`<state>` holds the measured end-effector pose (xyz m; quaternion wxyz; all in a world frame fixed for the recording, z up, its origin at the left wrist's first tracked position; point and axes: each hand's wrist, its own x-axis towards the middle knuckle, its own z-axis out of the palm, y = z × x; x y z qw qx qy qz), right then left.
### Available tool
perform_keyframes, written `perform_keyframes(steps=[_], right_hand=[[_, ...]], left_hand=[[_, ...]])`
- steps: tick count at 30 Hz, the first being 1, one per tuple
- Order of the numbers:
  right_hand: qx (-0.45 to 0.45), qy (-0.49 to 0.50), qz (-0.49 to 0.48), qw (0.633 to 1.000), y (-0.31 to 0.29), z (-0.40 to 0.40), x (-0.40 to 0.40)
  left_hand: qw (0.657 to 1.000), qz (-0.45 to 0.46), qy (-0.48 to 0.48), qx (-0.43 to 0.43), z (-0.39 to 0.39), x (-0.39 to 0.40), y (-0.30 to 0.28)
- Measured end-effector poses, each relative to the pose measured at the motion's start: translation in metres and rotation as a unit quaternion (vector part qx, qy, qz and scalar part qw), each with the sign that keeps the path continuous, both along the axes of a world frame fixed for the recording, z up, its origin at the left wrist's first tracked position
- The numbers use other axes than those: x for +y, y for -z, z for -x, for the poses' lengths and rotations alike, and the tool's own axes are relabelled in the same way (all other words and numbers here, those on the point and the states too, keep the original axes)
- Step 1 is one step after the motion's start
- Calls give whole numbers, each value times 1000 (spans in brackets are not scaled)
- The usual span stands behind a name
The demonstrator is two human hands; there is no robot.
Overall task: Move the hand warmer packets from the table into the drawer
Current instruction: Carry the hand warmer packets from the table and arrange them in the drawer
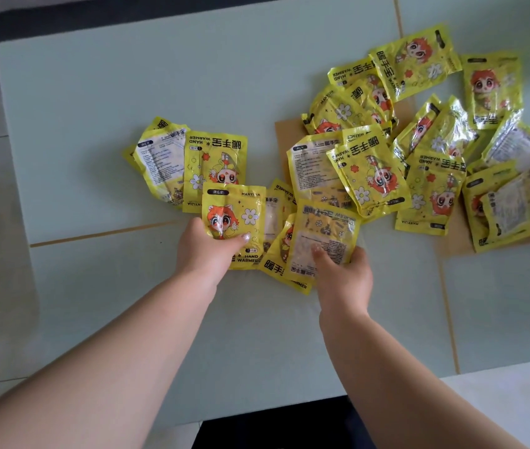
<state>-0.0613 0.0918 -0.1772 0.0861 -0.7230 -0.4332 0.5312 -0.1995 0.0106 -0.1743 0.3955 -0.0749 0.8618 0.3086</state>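
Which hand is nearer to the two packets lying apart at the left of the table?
Left. The left hand, holding a packet, is just below the two packets. The right hand is farther right, holding another packet.

Pale green worktop (95,108) with thin tan seam lines. Yellow hand warmer packets (419,150) scattered over its right half, many overlapping, some face up with a cartoon character, some showing the white printed back. Brown cardboard sheet (281,137) under part of the pile. 2 packets (189,163) lie apart at centre-left, side by side and overlapping. Left hand (205,251) holds 1 face-up packet (234,218), thumb across its front. Right hand (344,277) holds a back-up packet (325,234), thumb on top, over a few more packets fanned between both hands. Both grips are near the worktop's front edge.
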Motion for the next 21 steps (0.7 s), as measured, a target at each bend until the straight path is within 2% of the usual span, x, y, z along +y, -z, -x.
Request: perform_keyframes(steps=[6, 16, 21], right_hand=[[49, -25, 40, 998, -3, 9, -9], [84, 51, 86, 991, 0, 11, -15], [117, 4, 106, 988, -5, 13, -23]], left_hand=[[999, -17, 10, -43, -6, -16, 0], [996, -59, 5, -65, -6, -33, -6], [995, -72, -14, -70, -2, -52, -12]])
